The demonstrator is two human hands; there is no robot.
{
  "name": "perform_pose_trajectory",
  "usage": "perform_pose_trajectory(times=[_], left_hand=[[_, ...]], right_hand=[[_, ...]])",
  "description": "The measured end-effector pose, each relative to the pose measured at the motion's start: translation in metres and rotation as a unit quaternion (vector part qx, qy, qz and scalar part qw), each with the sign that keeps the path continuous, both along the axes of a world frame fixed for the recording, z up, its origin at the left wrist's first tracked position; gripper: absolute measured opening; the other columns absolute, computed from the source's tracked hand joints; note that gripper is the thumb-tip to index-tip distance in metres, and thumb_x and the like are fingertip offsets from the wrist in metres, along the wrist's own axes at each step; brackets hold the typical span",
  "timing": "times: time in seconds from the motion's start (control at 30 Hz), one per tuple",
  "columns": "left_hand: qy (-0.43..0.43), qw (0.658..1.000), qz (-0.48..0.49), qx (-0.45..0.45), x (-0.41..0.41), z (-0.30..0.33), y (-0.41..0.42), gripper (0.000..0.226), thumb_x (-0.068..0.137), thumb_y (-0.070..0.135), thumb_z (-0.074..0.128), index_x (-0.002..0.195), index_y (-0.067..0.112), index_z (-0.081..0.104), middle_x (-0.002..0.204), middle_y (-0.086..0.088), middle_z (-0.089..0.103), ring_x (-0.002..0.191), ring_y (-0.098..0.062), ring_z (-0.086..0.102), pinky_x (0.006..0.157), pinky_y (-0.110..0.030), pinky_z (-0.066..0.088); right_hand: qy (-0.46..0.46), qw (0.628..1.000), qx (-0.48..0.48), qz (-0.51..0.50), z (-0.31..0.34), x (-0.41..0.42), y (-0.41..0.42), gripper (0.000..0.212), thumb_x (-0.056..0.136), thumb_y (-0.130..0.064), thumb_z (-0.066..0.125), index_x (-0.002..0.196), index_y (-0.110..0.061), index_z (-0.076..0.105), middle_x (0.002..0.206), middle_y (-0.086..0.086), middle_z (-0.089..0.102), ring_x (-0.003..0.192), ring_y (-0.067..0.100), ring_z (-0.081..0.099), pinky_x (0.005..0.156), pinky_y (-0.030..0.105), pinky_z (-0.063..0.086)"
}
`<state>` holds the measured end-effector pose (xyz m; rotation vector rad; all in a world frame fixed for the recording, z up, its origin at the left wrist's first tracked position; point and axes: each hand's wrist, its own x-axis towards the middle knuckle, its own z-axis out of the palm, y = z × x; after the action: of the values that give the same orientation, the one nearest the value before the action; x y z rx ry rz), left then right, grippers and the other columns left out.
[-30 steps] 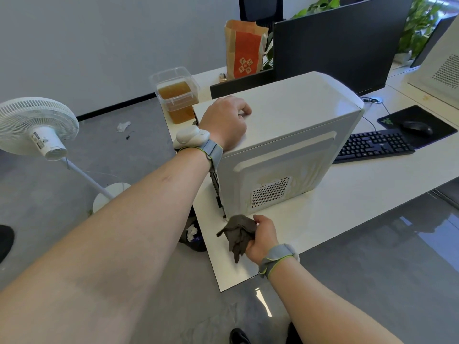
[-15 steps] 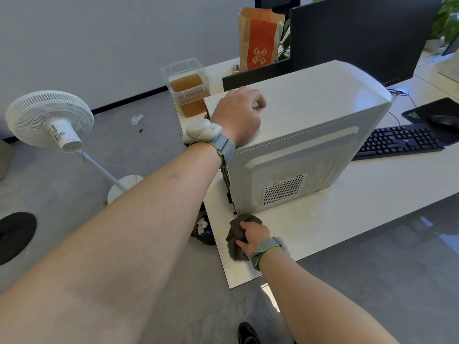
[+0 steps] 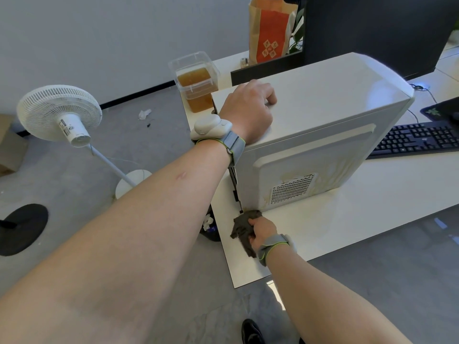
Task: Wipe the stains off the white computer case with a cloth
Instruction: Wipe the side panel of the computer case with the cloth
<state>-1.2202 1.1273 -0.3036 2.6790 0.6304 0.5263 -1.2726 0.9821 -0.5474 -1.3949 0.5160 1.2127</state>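
The white computer case [image 3: 323, 125] stands upright on the white desk [image 3: 347, 219], its side panel facing me with yellowish streaks around the vent grille. My left hand [image 3: 248, 108] rests on the top of the case near its rear edge, fingers curled down onto the surface. My right hand [image 3: 262, 230] grips a dark grey cloth [image 3: 244, 227] on the desk. The cloth's upper end touches the bottom rear corner of the case.
A clear tub of amber liquid [image 3: 196, 83] and an orange paper bag [image 3: 272, 28] stand behind the case. A black monitor [image 3: 372, 26] and keyboard [image 3: 417, 140] lie to the right. A white floor fan [image 3: 62, 115] stands left of the desk.
My right hand has brought the cloth forward from near the desk's front edge to the case's bottom rear corner. My left hand has stayed on top of the case.
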Motion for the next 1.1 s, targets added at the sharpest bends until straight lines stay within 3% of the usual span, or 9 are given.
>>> perform_pose_trajectory(times=[0.1, 0.23, 0.4, 0.53, 0.67, 0.77, 0.83, 0.97, 1.1], left_hand=[[0.006, 1.000, -0.004, 0.004, 0.000, 0.002, -0.001, 0.037, 0.088, 0.008, 0.042, 0.109, 0.024, 0.068, 0.123, 0.000, 0.060, 0.114, -0.024, 0.051, 0.101, -0.042, 0.043], [0.010, 1.000, -0.001, 0.002, -0.001, 0.002, 0.000, 0.037, 0.089, 0.008, 0.043, 0.111, 0.023, 0.069, 0.124, -0.001, 0.060, 0.116, -0.024, 0.050, 0.101, -0.041, 0.042], [0.008, 1.000, 0.003, -0.004, -0.001, 0.005, -0.004, 0.038, 0.087, 0.009, 0.041, 0.107, 0.024, 0.069, 0.122, -0.002, 0.061, 0.115, -0.026, 0.051, 0.101, -0.043, 0.041], [0.001, 1.000, 0.005, -0.001, -0.001, 0.006, -0.003, 0.037, 0.087, 0.009, 0.041, 0.107, 0.024, 0.069, 0.121, -0.002, 0.061, 0.115, -0.026, 0.051, 0.101, -0.045, 0.042], [0.001, 1.000, 0.005, -0.004, -0.002, 0.005, -0.003, 0.037, 0.088, 0.008, 0.041, 0.107, 0.024, 0.069, 0.121, -0.002, 0.061, 0.115, -0.026, 0.051, 0.100, -0.044, 0.043], [-0.002, 1.000, 0.005, -0.006, -0.002, 0.004, -0.003, 0.037, 0.089, 0.007, 0.041, 0.106, 0.024, 0.070, 0.121, -0.001, 0.061, 0.114, -0.025, 0.051, 0.100, -0.043, 0.043], [-0.003, 1.000, 0.003, -0.006, -0.002, 0.003, -0.003, 0.037, 0.089, 0.008, 0.042, 0.106, 0.024, 0.070, 0.121, -0.002, 0.062, 0.114, -0.025, 0.051, 0.099, -0.043, 0.043], [-0.003, 1.000, 0.005, 0.000, -0.001, 0.003, -0.002, 0.036, 0.089, 0.008, 0.042, 0.105, 0.024, 0.070, 0.120, -0.001, 0.062, 0.112, -0.024, 0.052, 0.098, -0.042, 0.044], [-0.004, 1.000, 0.004, 0.001, -0.001, 0.002, -0.002, 0.036, 0.089, 0.008, 0.042, 0.107, 0.024, 0.070, 0.120, -0.001, 0.062, 0.112, -0.024, 0.052, 0.098, -0.042, 0.044]], right_hand=[[0.038, 0.996, 0.076, -0.025, 0.014, -0.003, -0.006, 0.035, 0.098, 0.001, 0.050, 0.130, -0.005, 0.062, 0.112, 0.014, 0.068, 0.093, 0.028, 0.064, 0.079, 0.037, 0.051], [0.040, 0.971, 0.232, -0.025, 0.050, 0.013, -0.022, 0.045, 0.079, 0.001, 0.044, 0.118, -0.003, 0.067, 0.114, 0.022, 0.069, 0.102, 0.038, 0.063, 0.095, 0.051, 0.049], [-0.003, 0.994, 0.109, 0.030, 0.034, 0.029, -0.042, 0.028, 0.046, -0.013, 0.051, 0.073, -0.007, 0.052, 0.075, 0.011, 0.053, 0.071, 0.033, 0.056, 0.075, 0.043, 0.050], [0.011, 0.999, -0.040, 0.015, -0.009, 0.028, -0.060, 0.020, 0.080, -0.010, 0.049, 0.095, -0.002, 0.059, 0.085, 0.015, 0.060, 0.076, 0.032, 0.056, 0.077, 0.039, 0.044], [-0.001, 0.998, -0.029, -0.054, -0.011, 0.026, -0.047, 0.036, 0.073, -0.021, 0.065, 0.106, -0.005, 0.065, 0.095, 0.015, 0.068, 0.082, 0.030, 0.065, 0.075, 0.037, 0.051], [-0.037, 0.996, -0.012, -0.086, 0.006, 0.025, -0.032, 0.010, 0.094, -0.013, 0.064, 0.101, -0.006, 0.067, 0.088, 0.014, 0.068, 0.069, 0.027, 0.062, 0.059, 0.028, 0.051], [-0.045, 0.997, 0.009, -0.067, 0.007, 0.027, -0.019, 0.015, 0.098, -0.005, 0.061, 0.113, -0.007, 0.065, 0.087, 0.012, 0.065, 0.068, 0.024, 0.059, 0.059, 0.029, 0.050], [-0.028, 1.000, 0.001, -0.013, 0.001, 0.029, -0.009, 0.028, 0.097, -0.006, 0.063, 0.125, -0.005, 0.058, 0.099, 0.011, 0.063, 0.078, 0.022, 0.058, 0.067, 0.033, 0.051], [0.011, 0.999, 0.020, -0.049, -0.008, 0.031, -0.015, 0.031, 0.100, -0.006, 0.062, 0.130, 0.000, 0.060, 0.111, 0.018, 0.067, 0.102, 0.033, 0.064, 0.064, 0.037, 0.060]])
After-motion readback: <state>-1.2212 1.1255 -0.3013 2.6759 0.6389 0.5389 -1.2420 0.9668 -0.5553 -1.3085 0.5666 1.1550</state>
